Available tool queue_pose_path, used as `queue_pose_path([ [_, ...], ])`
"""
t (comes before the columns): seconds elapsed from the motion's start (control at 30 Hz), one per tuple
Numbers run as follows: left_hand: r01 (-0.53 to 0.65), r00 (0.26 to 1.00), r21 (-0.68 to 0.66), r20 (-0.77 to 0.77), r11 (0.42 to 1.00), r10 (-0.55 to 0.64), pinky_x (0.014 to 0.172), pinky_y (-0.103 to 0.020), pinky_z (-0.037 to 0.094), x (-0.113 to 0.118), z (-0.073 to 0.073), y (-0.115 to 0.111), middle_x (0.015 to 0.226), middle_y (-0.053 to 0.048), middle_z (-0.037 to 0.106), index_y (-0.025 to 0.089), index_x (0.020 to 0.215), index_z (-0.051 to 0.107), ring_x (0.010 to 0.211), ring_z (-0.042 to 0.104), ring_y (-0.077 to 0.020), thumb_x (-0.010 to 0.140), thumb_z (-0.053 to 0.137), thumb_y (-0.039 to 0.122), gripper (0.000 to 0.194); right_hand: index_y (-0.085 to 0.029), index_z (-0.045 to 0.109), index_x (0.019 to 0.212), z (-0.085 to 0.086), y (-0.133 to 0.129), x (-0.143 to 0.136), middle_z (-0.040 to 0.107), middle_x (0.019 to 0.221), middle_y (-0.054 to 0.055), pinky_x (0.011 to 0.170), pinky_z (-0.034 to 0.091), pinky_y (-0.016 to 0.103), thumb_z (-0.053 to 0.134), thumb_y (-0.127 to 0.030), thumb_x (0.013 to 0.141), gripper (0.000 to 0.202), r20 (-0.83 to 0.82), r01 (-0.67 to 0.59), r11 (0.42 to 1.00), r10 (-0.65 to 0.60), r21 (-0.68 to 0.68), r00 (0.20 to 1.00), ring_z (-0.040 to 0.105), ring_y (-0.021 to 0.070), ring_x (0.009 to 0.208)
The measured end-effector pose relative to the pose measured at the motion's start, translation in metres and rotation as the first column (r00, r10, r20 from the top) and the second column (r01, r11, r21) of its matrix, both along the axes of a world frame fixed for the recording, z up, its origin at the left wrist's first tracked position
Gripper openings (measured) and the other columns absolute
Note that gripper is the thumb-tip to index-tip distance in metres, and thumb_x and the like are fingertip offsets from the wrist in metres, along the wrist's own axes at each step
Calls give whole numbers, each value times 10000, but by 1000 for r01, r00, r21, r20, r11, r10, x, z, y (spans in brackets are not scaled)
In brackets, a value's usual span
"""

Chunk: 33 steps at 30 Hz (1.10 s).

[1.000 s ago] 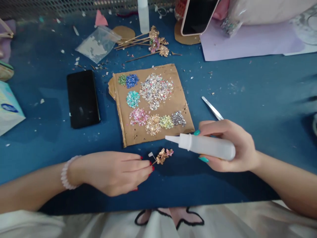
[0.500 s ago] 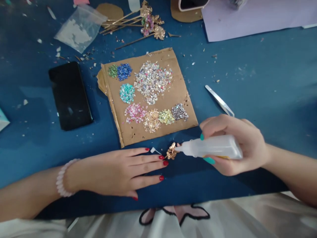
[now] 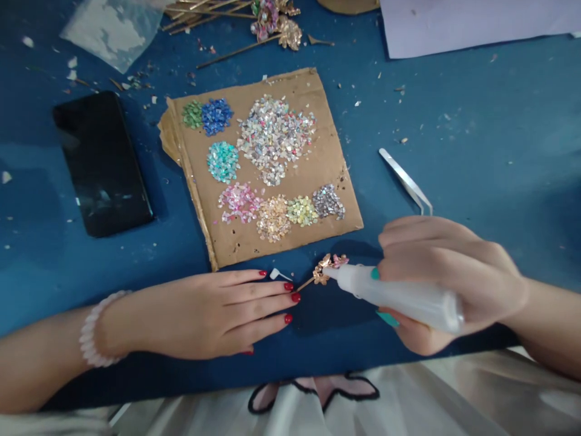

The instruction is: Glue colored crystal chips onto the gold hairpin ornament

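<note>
My right hand (image 3: 454, 278) is closed round a translucent squeeze bottle (image 3: 408, 297). Its narrow nozzle points left and meets, or nearly meets, a gold metal flower (image 3: 321, 270) on a thin stem; I cannot tell if they touch. Pink pieces (image 3: 339, 260) show on the flower's far right side. My left hand (image 3: 200, 315) lies flat on the blue table, palm down with fingers stretched out. Its middle fingertips rest at the stem (image 3: 305, 284), whose far end is hidden under them. A small white cap (image 3: 275, 274) lies just beyond those fingers.
Cardboard (image 3: 313, 163) beyond my hands bears coloured chip piles. Tweezers (image 3: 403, 178) lie right of it, a black phone (image 3: 103, 163) left. Further back are gold-stemmed flowers (image 3: 289, 33), a plastic bag (image 3: 115, 30) and a lilac sheet (image 3: 476, 27).
The bottle's rear end has swung down and toward me, with its nozzle still at the flower. More of the pink pieces now shows. The view has shifted slightly; my left hand stays flat.
</note>
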State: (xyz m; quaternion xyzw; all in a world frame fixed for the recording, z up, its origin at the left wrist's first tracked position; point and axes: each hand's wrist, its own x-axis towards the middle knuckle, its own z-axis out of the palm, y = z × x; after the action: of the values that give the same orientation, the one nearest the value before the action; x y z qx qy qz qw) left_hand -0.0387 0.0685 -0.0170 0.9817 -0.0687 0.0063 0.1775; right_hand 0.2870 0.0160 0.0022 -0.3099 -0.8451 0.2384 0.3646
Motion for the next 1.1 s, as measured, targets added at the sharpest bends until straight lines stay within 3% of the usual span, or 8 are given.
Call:
queue_pose_path([
  [0.3, 1, 998, -11, -56, 1000, -2, 1232, -334, 397, 1, 0, 0, 1670, 44, 483, 247, 1536, 552, 1501, 510, -140, 1140, 348, 352, 458, -245, 519, 1027, 8, -2, 3, 498, 638, -51, 465, 291, 349, 568, -109, 803, 267, -20, 80, 997, -80, -8, 997, 351, 153, 490],
  [0.83, -25, 999, -51, -46, 998, 23, 1234, -290, 413, 1, 1, 0, 1583, 24, 601, 247, 1517, 587, 1444, 574, -142, 1126, 418, 361, 441, -249, 538, 974, 8, 3, 5, 532, 608, -29, 475, 366, 338, 611, -150, 826, 193, 78, 26, 999, -24, -22, 997, 436, 176, 488],
  [1.1, -30, 998, -53, -55, 998, 27, 1256, -285, 369, 1, 1, -1, 1598, 49, 580, 264, 1493, 607, 1456, 557, -129, 1134, 406, 368, 424, -239, 532, 973, 5, 4, 7, 517, 584, -27, 439, 359, 347, 659, -241, 880, 157, 94, -1, 999, -3, 39, 996, 474, 182, 468],
])
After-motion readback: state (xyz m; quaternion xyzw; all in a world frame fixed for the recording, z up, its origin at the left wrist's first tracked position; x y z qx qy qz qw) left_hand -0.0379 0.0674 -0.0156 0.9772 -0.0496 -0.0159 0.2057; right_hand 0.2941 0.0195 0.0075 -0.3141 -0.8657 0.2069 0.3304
